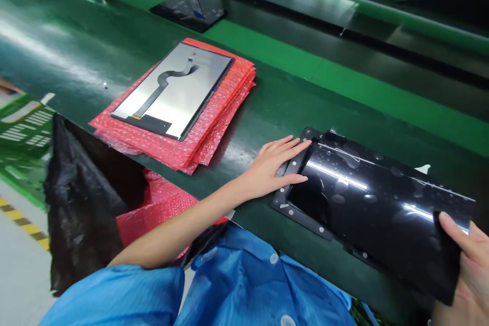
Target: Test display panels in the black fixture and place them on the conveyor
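A glossy black sheet (367,188) with bubble-like marks curves up at its right end, over a black frame (291,212) with pale dots. My left hand (277,165) lies with fingers spread on the frame's left edge, fingertips touching the sheet's left end. At the far right, my right hand (468,260) grips the sheet's raised end, thumb on top; its other fingers are mostly hidden. Left of the frame, a silver-backed display panel (202,91) with a curled grey ribbon cable (163,79) lies on a stack of pink bubble-wrap sheets (208,135).
The green bench (267,104) runs across the view. Further back lies a dark flat panel (189,12). A black plastic bag (82,198) hangs at the bench's near edge, with loose pink bubble wrap (164,204) in it. Metal rails cross behind.
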### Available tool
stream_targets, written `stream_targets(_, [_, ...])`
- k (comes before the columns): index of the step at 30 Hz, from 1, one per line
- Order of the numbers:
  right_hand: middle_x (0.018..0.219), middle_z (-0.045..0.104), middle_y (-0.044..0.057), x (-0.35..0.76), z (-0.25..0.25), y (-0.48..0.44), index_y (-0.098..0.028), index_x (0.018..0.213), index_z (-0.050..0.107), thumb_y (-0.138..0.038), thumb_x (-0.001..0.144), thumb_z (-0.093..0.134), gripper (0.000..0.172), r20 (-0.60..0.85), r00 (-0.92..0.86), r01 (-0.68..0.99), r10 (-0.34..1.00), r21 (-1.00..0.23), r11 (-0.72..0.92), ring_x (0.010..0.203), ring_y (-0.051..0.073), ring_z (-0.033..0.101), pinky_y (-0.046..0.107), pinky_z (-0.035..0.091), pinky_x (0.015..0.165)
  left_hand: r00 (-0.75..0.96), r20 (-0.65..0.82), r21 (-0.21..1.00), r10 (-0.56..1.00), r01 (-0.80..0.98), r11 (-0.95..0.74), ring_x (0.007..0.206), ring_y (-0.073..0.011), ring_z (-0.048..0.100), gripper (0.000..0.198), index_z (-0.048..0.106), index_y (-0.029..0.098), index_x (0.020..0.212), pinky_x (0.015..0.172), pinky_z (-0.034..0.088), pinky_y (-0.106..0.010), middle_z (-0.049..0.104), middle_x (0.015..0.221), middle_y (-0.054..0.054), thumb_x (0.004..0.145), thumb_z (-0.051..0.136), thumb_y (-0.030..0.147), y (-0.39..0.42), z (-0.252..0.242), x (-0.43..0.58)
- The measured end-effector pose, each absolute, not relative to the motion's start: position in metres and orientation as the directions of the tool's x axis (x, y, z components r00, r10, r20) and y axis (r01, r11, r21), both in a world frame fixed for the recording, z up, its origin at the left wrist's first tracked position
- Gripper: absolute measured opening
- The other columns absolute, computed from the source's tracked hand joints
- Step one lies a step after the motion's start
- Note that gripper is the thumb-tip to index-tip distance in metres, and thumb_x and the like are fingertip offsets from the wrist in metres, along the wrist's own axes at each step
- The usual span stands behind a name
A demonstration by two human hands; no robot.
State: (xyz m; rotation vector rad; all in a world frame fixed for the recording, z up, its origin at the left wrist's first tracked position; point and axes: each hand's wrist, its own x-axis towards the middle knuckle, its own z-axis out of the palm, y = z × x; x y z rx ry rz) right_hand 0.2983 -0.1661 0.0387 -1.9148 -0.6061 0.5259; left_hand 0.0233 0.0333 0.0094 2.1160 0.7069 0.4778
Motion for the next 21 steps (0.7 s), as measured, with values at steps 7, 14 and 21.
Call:
stream_targets(7, [0.121,0.069,0.009,0.304,0.037,-0.16,-0.032,0.086,0.078,-0.035,0.057,0.087,0.03,-0.288,0.841,-0.12,0.458,-0.925,-0.361,0.101,0.039,0.069,0.048,0.061,0.077,0.801,0.124,0.709,0.586,0.341,-0.617,0.151,-0.03,0.028,0.071,0.042,0.032,0.152,0.12,0.022,-0.05,0.037,0.16,-0.015,0.09,0.062,0.059,0.035,0.001,0.023])
stream_targets(14, [0.102,0.073,0.008,0.297,0.047,-0.15,-0.025,0.085,0.073,-0.035,0.045,0.091,0.045,-0.344,0.811,-0.18,0.473,-0.916,-0.358,0.086,0.036,0.072,0.048,0.063,0.073,0.823,0.125,0.647,0.553,0.355,-0.675,0.152,-0.0314,0.025,0.066,0.045,0.031,0.15,0.119,0.023,-0.052,0.033,0.161,-0.015,0.091,0.062,0.055,0.034,-0.002,0.024])
stream_targets(21, [0.088,0.073,0.003,0.303,0.045,-0.153,-0.026,0.088,0.074,-0.037,0.042,0.094,0.052,-0.368,0.815,-0.196,0.447,-0.901,-0.386,0.085,0.034,0.071,0.047,0.064,0.074,0.823,0.13,0.625,0.553,0.365,-0.69,0.152,-0.0316,0.026,0.062,0.049,0.031,0.147,0.119,0.025,-0.052,0.032,0.162,-0.015,0.09,0.066,0.05,0.032,-0.001,0.026])
